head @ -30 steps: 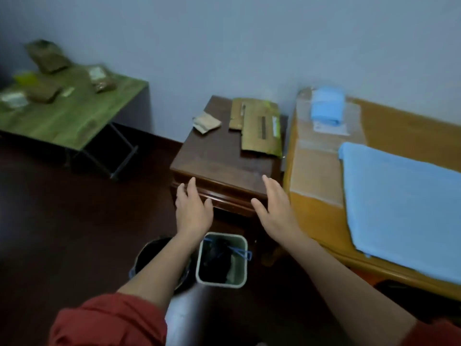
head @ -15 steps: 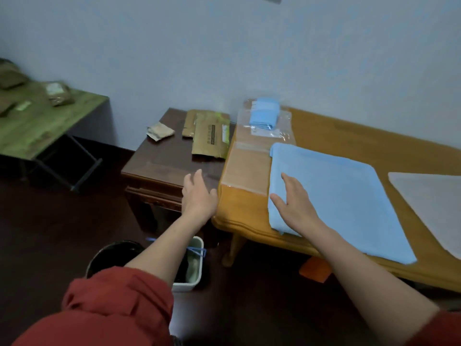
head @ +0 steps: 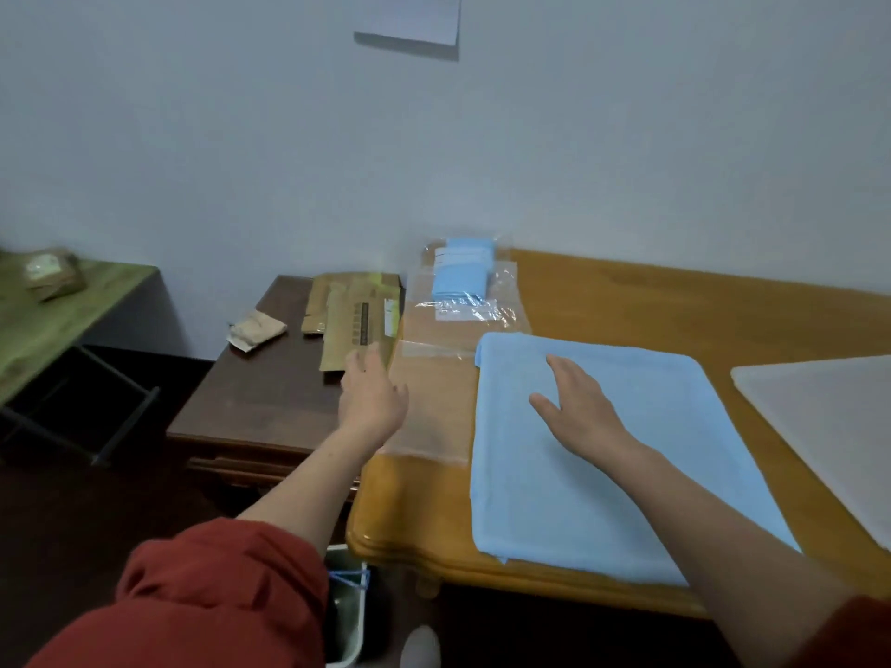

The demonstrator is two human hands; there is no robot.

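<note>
Barely started, I'd say. Cloth (head: pixel 641 479) lies flat and unfolded on the table (head: pixel 675 301), near its left end. Right hand (head: pixel 581 407) is on or just over its upper-left part, fingers spread, gripping nothing. Left hand (head: pixel 373 397) is open with straight fingers, over the clear bag (head: pixel 426 426) beside the cloth. Any folding or bagging is yet to do.

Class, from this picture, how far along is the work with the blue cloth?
Done: the cloth lies flat on the table, an empty clear bag beside it. In hand: the right hand is open on or over the cloth; the left hand reaches open over the bag. Left, probably: a bagged cloth at the back, not yet unpacked.
</note>
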